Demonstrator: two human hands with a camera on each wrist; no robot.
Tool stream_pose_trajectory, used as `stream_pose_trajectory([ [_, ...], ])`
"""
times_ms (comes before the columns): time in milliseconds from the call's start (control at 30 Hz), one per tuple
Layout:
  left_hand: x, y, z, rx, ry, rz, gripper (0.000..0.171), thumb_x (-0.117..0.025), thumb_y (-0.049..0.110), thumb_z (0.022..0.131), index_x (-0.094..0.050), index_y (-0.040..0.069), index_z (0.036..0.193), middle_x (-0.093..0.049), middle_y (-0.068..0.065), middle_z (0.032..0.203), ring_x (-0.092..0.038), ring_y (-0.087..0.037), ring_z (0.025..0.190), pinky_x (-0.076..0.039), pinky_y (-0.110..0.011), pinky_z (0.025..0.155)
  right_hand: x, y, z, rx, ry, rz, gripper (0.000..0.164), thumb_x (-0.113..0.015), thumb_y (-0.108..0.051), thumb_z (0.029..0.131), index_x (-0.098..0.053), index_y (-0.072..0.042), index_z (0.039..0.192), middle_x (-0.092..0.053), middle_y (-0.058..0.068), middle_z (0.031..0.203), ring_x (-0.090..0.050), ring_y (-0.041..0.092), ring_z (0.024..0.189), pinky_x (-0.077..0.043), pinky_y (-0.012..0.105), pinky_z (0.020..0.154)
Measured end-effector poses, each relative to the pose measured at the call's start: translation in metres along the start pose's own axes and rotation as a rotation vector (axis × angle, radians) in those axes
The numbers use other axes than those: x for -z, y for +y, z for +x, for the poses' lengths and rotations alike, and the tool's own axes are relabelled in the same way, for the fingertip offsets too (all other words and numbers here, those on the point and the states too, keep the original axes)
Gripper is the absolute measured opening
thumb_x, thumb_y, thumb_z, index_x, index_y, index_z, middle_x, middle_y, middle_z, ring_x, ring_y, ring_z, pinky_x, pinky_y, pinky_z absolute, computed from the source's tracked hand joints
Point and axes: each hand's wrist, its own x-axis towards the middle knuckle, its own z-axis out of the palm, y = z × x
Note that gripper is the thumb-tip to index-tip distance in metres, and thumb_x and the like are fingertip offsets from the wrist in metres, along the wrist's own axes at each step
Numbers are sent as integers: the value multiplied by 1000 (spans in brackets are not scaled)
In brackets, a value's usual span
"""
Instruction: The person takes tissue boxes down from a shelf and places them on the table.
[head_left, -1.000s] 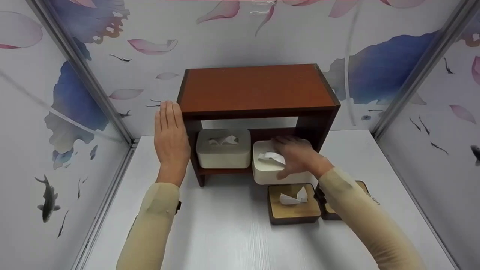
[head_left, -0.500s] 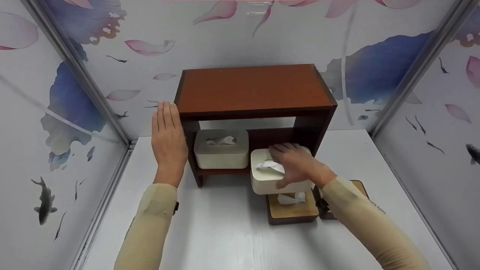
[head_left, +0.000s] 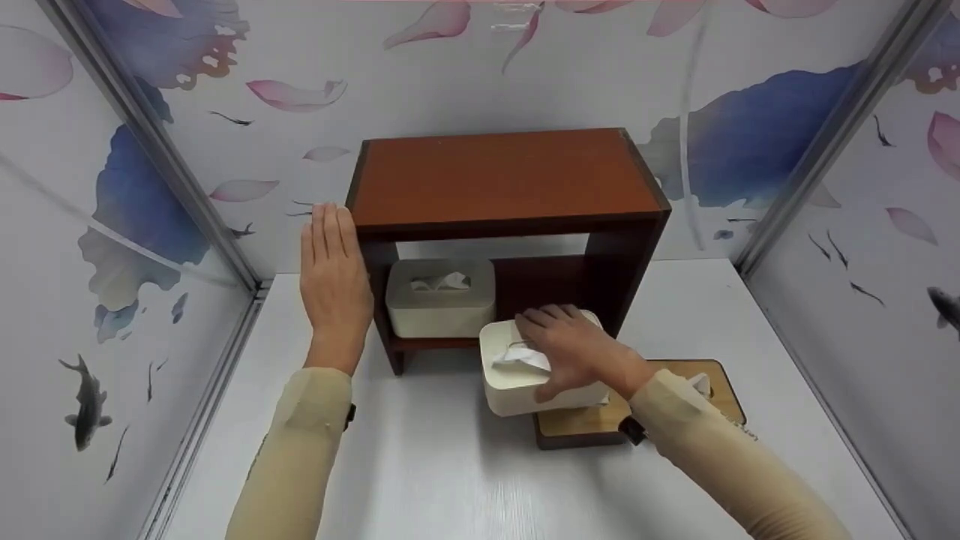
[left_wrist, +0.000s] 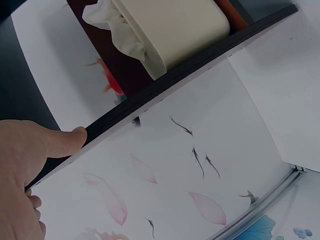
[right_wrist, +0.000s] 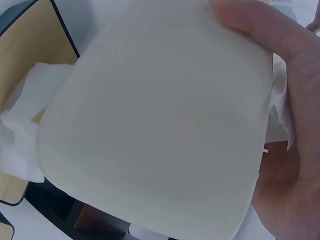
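Note:
My right hand [head_left: 574, 349] grips a white tissue box [head_left: 510, 394] from above, thumb on its near side and fingers over its far edge. The box hangs in front of the shelf, tilted slightly; its plain side [right_wrist: 155, 115] fills much of the right wrist view. My left hand [head_left: 336, 289] lies with straight fingers along the left side of the brown wooden shelf [head_left: 502, 180]. In the left wrist view, its thumb [left_wrist: 65, 142] touches the panel's dark front edge. A second white tissue box [head_left: 439, 315] stands in the shelf's left half.
Two wood-topped tissue boxes stand on the white table [head_left: 420, 465]: one box [head_left: 574, 429] lies partly under the held box, the other box [head_left: 709, 375] is partly behind my right sleeve. Printed wall panels [head_left: 487, 82] enclose the table at the back and sides.
My right hand has drawn the white tissue box out of the shelf's right half, toward me and a little left. My left hand has stayed against the shelf's side.

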Motion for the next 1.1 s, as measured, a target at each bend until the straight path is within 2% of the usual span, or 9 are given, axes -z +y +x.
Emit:
stream_pose_trajectory([
  [167, 0, 0, 0, 2, 15, 8, 66, -58, -1, 91, -25, -4, 149, -32, -20, 155, -25, -31, 149, -22, -40, 125, -4, -11, 5, 23, 5, -16, 116, -78, -67, 57, -38, -8, 149, -46, 13, 149, -43, 36, 136, -38, 57, 110],
  [567, 2, 1, 0, 7, -25, -22, 67, -55, -2, 92, -22, -3, 150, -28, -20, 157, -22, -31, 150, -18, -41, 126, -14, -33, 16, 95, 62, -49, 111, -77, -69, 55, -44, -10, 142, -52, 10, 143, -49, 31, 128, -44, 50, 103],
  [1100, 3, 0, 0, -1, -3, -6, 66, -57, 1, 92, -25, -4, 149, -30, -21, 156, -24, -32, 149, -20, -40, 125, -35, -67, 39, 32, 62, -21, 117, -76, -72, 57, -37, -8, 147, -50, 9, 143, -48, 30, 129, -42, 49, 105],
])
